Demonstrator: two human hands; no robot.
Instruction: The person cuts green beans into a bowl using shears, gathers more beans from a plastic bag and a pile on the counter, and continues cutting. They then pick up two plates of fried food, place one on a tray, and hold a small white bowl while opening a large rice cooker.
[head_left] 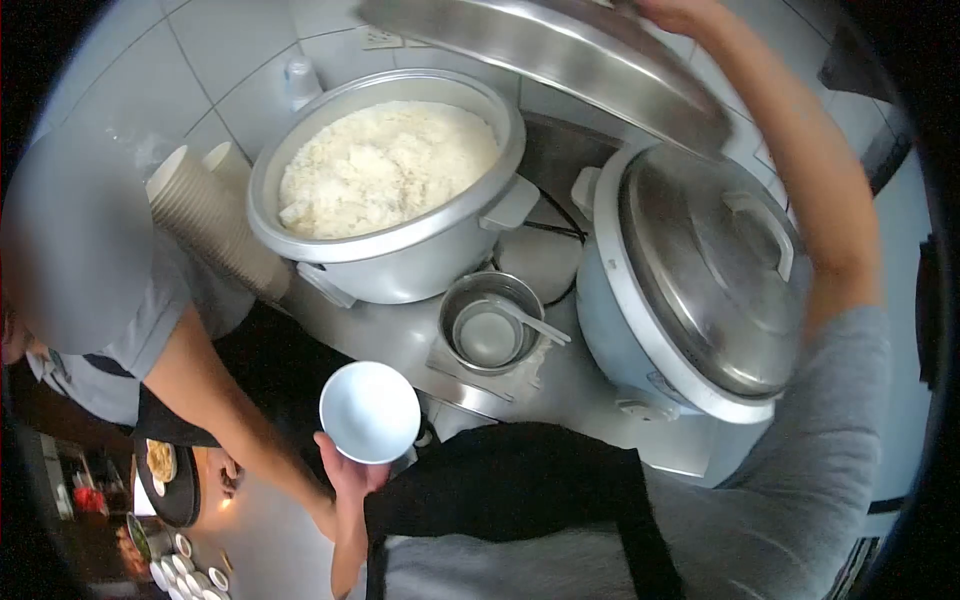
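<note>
My left hand [350, 475] is closed round the underside of an empty white bowl [370, 412], low in the middle of the view. At the top edge, my right hand [680, 14] is raised, partly cut off by the frame, at the top of a large metal lid [560, 50] that hangs tilted in the air. Left of and below the lid stands an uncovered cooker [385, 260], full of white rice [390, 165]. A metal pot [490, 322] with water and a light-handled utensil [530, 322] stands in front of it.
A second cooker [615, 310] with its lid [715, 270] on stands at the right. Stacked pale bowls [200, 215] are at the left, beside another person [170, 330], whose arm reaches near my left wrist. A black tray [182, 495] and small white dishes [185, 570] lie lower left.
</note>
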